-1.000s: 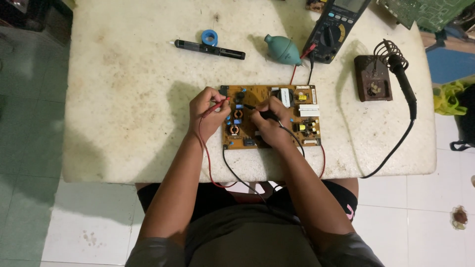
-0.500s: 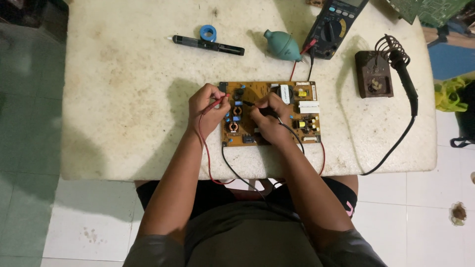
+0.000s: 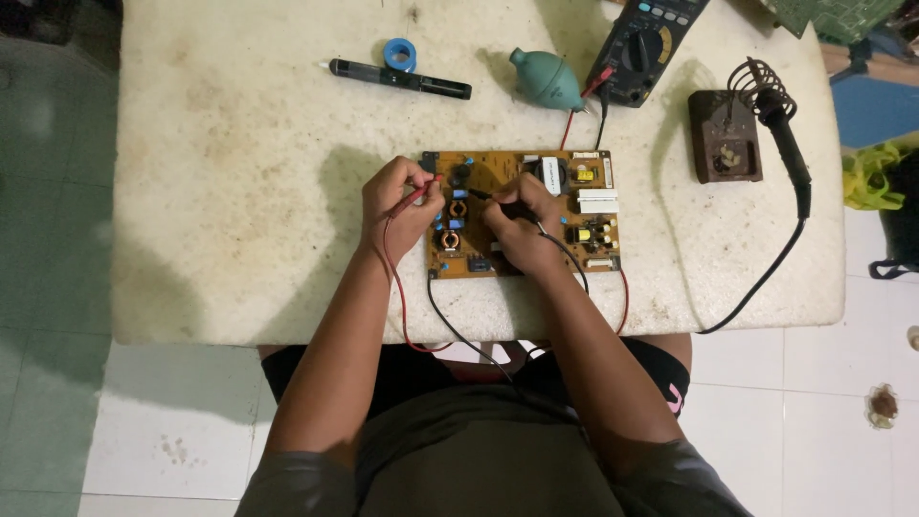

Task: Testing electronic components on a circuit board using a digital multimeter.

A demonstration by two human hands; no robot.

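Head view looks straight down on a person seated at a worn, stained white stone bench (image 3: 239, 191), both forearms reaching forward over its near edge. The left hand (image 3: 400, 203) is curled at the left edge of a brown rectangular circuit board (image 3: 522, 213) studded with coils and capacitors; its grip is closed on a thin red test probe (image 3: 414, 194), pinched between thumb and fingers with the tip angled toward the board's upper left corner. The right hand (image 3: 520, 222) rests on the middle of the board, grip closed around a black test probe (image 3: 498, 201) whose tip points left toward the coils. The red and black leads loop off the bench's near edge toward the person's lap.

Behind the board lie a dark multimeter with a round dial (image 3: 643, 46), a teal rubber blower bulb (image 3: 546, 78), a long black pen-shaped tool (image 3: 402, 78) and a small blue roll of tape (image 3: 399, 54). To the right stands a brown soldering-iron stand (image 3: 725, 148) with a black soldering iron (image 3: 780, 129) in its coil.
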